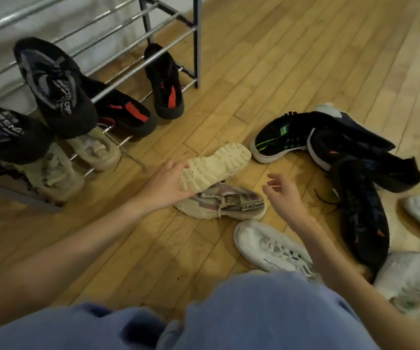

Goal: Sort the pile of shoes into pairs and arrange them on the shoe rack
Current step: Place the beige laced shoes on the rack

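Nearest, a white sneaker [272, 248] on the wooden floor [267, 59]. Just beyond, right hand [283, 195] hovering with fingers spread loose, holding nothing. Left hand [164, 184] gripping the heel of a cream shoe [216, 166] turned sole-up, lying across its likely mate, the beige sneaker [222, 202]. Risk — heel-only grip, toe drooping, shoe slipping or dragging the mate's laces. Farther right, dark shoes [342, 152] tangled — easy mispairing. Farthest, shoe rack [118, 54], its thin rails liable to tip a shoe.
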Tool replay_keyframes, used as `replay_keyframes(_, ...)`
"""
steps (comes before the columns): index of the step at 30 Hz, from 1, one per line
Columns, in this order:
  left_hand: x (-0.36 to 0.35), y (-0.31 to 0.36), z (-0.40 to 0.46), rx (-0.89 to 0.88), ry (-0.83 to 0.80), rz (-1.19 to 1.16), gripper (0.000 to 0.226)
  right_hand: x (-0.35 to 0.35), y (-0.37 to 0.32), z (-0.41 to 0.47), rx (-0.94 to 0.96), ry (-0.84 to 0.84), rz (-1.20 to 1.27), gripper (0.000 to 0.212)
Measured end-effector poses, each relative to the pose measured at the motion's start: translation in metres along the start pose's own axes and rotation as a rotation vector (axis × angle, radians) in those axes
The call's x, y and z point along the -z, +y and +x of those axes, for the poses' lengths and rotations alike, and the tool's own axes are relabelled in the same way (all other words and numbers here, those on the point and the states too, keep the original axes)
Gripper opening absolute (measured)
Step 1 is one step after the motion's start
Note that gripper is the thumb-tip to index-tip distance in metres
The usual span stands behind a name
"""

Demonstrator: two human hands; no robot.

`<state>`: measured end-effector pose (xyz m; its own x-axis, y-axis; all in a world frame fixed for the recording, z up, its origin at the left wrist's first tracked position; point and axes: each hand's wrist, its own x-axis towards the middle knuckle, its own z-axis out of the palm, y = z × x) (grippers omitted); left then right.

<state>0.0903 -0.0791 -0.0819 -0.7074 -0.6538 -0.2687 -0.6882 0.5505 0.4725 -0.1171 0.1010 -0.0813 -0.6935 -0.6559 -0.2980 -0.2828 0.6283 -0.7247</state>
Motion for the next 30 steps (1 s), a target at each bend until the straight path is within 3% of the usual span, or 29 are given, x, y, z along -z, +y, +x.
replay_keyframes(5, -0.013, -0.010, 0.003, -0.073, -0.044, 0.151, 0.092, -0.014, 0.015, -0.012, -0.013, -0.054, -0.006, 0.040)
replay_keyframes(11, -0.014, -0.014, 0.002, -0.110, -0.056, 0.158, 0.078, -0.027, 0.018, -0.012, 0.026, -0.084, -0.044, 0.040)
replay_keyframes(15, -0.001, -0.014, 0.002, -0.088, 0.057, -0.195, 0.056, -0.027, 0.013, -0.008, 0.046, -0.093, -0.043, 0.041)
replay_keyframes(18, 0.015, -0.015, 0.010, 0.098, 0.228, -0.483, 0.042, -0.026, 0.008, -0.005, 0.053, -0.086, -0.024, 0.039)
replay_keyframes(21, 0.025, -0.017, 0.015, 0.236, 0.228, -0.690, 0.038, -0.025, 0.001, -0.004, 0.067, -0.083, -0.014, 0.039)
replay_keyframes(27, 0.034, -0.030, 0.013, 0.275, 0.290, -0.748, 0.041, -0.030, -0.007, -0.004, 0.078, -0.097, -0.004, 0.041)
replay_keyframes(30, 0.043, -0.027, 0.011, 0.221, 0.297, -0.701, 0.038, -0.023, -0.012, -0.004, 0.109, -0.047, 0.070, 0.064)
